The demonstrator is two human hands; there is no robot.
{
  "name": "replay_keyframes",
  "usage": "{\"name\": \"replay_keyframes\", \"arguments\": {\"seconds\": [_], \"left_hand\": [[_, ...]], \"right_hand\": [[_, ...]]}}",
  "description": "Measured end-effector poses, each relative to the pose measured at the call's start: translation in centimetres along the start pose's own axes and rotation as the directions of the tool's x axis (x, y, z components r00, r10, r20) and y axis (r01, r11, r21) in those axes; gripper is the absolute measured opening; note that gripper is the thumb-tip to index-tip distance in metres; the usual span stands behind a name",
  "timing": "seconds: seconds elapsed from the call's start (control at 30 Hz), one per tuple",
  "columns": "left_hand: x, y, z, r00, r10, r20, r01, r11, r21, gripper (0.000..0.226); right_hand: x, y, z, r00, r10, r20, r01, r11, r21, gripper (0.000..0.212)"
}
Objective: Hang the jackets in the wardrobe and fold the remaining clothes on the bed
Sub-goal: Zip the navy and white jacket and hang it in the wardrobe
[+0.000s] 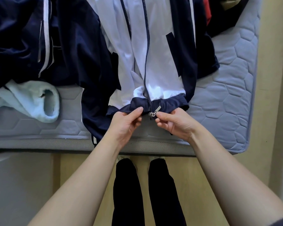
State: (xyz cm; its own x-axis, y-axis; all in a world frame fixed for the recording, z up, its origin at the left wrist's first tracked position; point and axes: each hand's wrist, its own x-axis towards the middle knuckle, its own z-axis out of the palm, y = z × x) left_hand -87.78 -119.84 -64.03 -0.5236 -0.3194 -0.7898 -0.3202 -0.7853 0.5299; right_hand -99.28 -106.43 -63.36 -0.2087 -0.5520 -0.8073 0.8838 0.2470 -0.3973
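Note:
A white and navy zip jacket (155, 51) lies flat on the bed, its navy hem at the near edge. My left hand (126, 126) pinches the hem just left of the zip. My right hand (173, 123) pinches the hem on the right side, fingertips next to the metal zip slider (152, 113) at the bottom of the zip. The silver pull tab (158, 109) sticks up above the slider. The zip teeth run up the middle of the jacket.
A navy garment with white stripes (31, 38) and a pale blue fleece piece (39, 101) lie to the left. Dark and red clothes (219, 15) sit at the far right. The quilted mattress (235, 88) ends at its near edge, with floor and my legs below.

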Motion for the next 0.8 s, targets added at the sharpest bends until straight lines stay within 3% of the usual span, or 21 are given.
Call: {"name": "replay_keyframes", "arguments": {"seconds": [0.1,0.3,0.5,0.8], "left_hand": [[-0.3,0.2,0.1,0.981,0.185,-0.065,-0.182,0.982,0.05,0.024],[-1.4,0.7,1.0,0.916,0.387,-0.11,-0.37,0.917,0.147,0.029],[-1.6,1.3,2.2,0.875,0.442,-0.196,-0.417,0.895,0.158,0.02],[-1.7,1.3,2.6,0.86,0.448,-0.243,-0.417,0.893,0.169,0.017]], "right_hand": [[0.0,0.2,0.6,0.996,-0.049,-0.078,0.056,0.995,0.084,0.003],[-0.4,0.8,2.5,0.99,-0.096,-0.106,0.12,0.962,0.246,0.009],[-0.5,1.1,3.3,0.982,-0.101,-0.158,0.143,0.949,0.282,0.016],[-0.4,1.1,3.4,0.976,-0.119,-0.18,0.171,0.933,0.315,0.003]]}}
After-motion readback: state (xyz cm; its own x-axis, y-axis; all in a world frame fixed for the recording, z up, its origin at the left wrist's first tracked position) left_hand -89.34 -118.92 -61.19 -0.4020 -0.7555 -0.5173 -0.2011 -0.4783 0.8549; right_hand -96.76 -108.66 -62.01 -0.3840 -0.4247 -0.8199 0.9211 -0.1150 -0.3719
